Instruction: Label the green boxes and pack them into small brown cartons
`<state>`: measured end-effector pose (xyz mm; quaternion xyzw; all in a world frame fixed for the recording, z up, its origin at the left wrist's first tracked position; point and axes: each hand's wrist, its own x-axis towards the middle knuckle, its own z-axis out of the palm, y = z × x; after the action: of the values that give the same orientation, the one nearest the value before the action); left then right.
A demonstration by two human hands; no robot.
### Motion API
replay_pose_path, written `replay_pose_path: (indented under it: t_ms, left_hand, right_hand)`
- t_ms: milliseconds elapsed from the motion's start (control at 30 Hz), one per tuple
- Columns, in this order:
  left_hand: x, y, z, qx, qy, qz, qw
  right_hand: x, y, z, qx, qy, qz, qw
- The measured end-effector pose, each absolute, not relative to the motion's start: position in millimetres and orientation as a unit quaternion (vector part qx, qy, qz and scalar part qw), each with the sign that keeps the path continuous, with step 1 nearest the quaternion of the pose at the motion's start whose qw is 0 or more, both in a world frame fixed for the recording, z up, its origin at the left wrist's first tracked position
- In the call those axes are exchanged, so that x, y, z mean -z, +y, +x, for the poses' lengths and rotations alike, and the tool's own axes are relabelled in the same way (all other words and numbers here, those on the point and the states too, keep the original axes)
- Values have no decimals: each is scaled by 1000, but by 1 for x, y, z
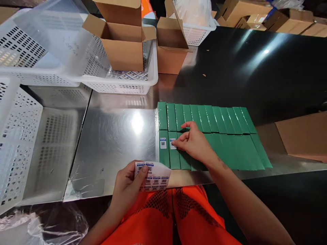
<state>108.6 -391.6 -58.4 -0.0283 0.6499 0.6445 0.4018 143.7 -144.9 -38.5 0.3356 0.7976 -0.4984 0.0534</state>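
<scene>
Two rows of slim green boxes (230,149) lie side by side on the metal table, with shiny wrapping on the far row. The leftmost box of the near row bears a white-and-blue QR-code label (162,143). My right hand (195,143) is over the near row, thumb and index finger pinched at a second QR-code sticker (171,147) on the neighbouring box; the fingertips cover part of it. Beside the table's front edge, my left hand (127,183) grips a sheet of QR-code stickers (157,182) between thumb and fingers. The sheet's right corner curls up.
White perforated baskets (117,87) stand at the left and back left, one holding label sheets and an open cardboard box (125,54). Another open carton (171,59) is beside it. Flat cardboard (304,136) lies at right, and clear plastic (51,224) hangs low at left.
</scene>
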Motion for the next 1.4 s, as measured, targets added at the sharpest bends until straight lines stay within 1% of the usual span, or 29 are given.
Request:
replay_pose_path:
  t_ms: [100,167,267,300,367,467,533,667,733,767,833,900,967,1033,1233,1300,1400]
  left_hand:
    - [57,-389,110,-640,655,-19,401]
    - [57,-388,111,-638,661,-10,394]
    - [57,-385,114,-634,675,3,376]
    - [57,-384,115,-638,674,2,373]
    - [55,-380,117,-651,661,-6,374]
    - [50,-374,120,-652,664,-4,366]
    - [47,-372,123,-643,679,7,354]
    - [47,-370,124,-633,691,14,348]
    - [50,-370,122,-629,694,1,350]
    - [52,-371,122,-628,693,-7,353]
    - [55,-373,120,-627,689,-18,362]
    - [57,-374,120,-629,683,-22,372]
    - [57,-374,122,-628,679,-21,379]
    - [55,-374,124,-629,676,-21,384]
    - [52,-372,127,-633,674,-26,380]
    - [53,-372,126,-633,674,-21,381]
    - [53,-371,125,-628,681,-6,377]
  right_hand:
    - [33,-146,143,372,866,330,48]
    - [28,-154,150,352,885,304,-2]
    - [21,-180,168,423,869,226,-120]
    - [19,-189,174,445,861,195,-147]
    - [19,-204,183,474,853,151,-159]
    - [26,-214,188,515,837,141,-121]
    - [32,-214,189,532,828,130,-121]
    - [35,-209,194,489,841,35,-227]
    - [30,-199,197,515,822,25,-240]
    - [27,-192,197,543,806,52,-231]
    - [24,-172,195,585,776,149,-185]
    - [24,-151,189,591,766,233,-99]
    - [29,-134,184,584,768,263,-9]
    - [35,-124,179,583,764,275,36]
    - [42,-126,173,584,749,312,38]
    - [40,-127,170,538,776,325,42]
    - [37,-125,168,408,850,331,35]
